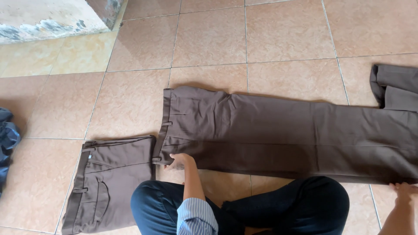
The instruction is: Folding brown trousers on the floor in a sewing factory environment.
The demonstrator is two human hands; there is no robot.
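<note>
Brown trousers (278, 135) lie flat on the tiled floor (209, 39), waistband to the left, legs stretching right. The left hand (177, 161) rests at the near corner of the waistband, fingers curled on the cloth's edge. The right hand (404, 189) touches the near edge of the trouser leg at the far right, fingers spread; whether it grips the cloth I cannot tell. A folded brown pair (109, 182) lies just left of the waistband. The person's knees in dark trousers sit close below. More brown cloth (396, 87) lies at the upper right, and a dark blue garment (6, 139) at the left edge.
</note>
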